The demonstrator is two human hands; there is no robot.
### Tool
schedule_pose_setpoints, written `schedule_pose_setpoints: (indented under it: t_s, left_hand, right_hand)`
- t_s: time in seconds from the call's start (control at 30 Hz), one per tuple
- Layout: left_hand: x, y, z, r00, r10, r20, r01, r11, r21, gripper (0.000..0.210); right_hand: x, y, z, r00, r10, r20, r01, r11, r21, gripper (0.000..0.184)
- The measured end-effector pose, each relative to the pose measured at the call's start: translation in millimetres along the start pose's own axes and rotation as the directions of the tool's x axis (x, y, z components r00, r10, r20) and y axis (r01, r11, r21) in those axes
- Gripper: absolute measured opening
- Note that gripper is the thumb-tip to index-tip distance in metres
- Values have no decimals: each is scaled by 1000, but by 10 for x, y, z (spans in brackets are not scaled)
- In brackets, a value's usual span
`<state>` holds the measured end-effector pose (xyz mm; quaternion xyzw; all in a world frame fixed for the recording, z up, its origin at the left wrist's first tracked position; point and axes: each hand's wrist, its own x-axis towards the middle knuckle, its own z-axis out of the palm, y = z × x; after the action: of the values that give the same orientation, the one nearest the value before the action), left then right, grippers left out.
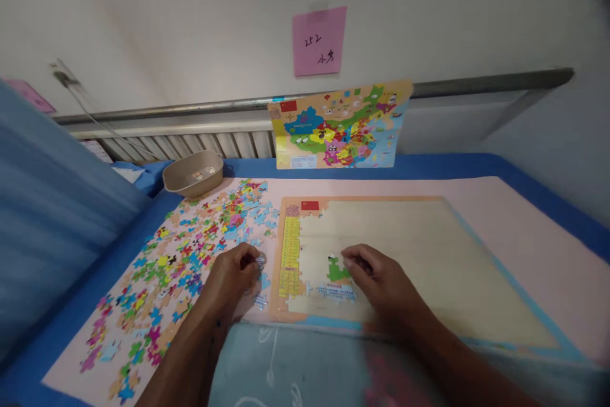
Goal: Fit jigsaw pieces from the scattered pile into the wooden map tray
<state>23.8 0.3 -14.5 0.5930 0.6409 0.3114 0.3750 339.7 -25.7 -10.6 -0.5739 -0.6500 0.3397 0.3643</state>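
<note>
Over the pink sheet, just left of the puzzle board, my left hand (238,270) has its thumb and forefinger pinched on a small pale blue puzzle piece (260,259). My right hand (376,273) is above the board (405,248), fingers curled together, the fingertips at the edge of a joined green section (336,270). Whether a piece sits between those fingertips is hidden. Below the green section lies a pale strip with printed text (336,293). Along the board's left side, a yellow printed column (289,254) is assembled, with a red flag section (309,206) at the top.
Many loose puzzle pieces (166,261) spread across the left of the pink sheet (476,194). A beige basin (193,178) with a few pieces stands behind them. A colourful map poster (338,131) hangs from the metal rail (476,84). A blue curtain (57,216) borders the left.
</note>
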Motion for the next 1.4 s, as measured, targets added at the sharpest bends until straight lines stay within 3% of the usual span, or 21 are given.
schedule_pose_setpoints:
  t_s: [0.2,0.67,0.9,1.2,1.4]
  left_hand:
    - [37,26,-4,998,-58,-13,57,995,-83,21]
    - [12,-52,0,998,-61,-17,58,989,-137,17]
    - [-95,134,-19,999,-36,-11,35,994,-101,13]
    - [-328,262,121,990,65,125,-61,997,-40,16]
    - [-436,244,69,993,93,76,-98,993,66,12]
  right_hand:
    - [31,12,0,1000,8,16,-8,1000,-7,34]
    - [14,-12,1,1000,10,4,-10,1000,-10,30]
    - [16,22,14,1000,14,20,-13,1000,-12,29]
    - [26,5,4,1000,12,18,-11,999,-33,31]
    - [23,36,3,1000,-1,10,1,998,-58,31]
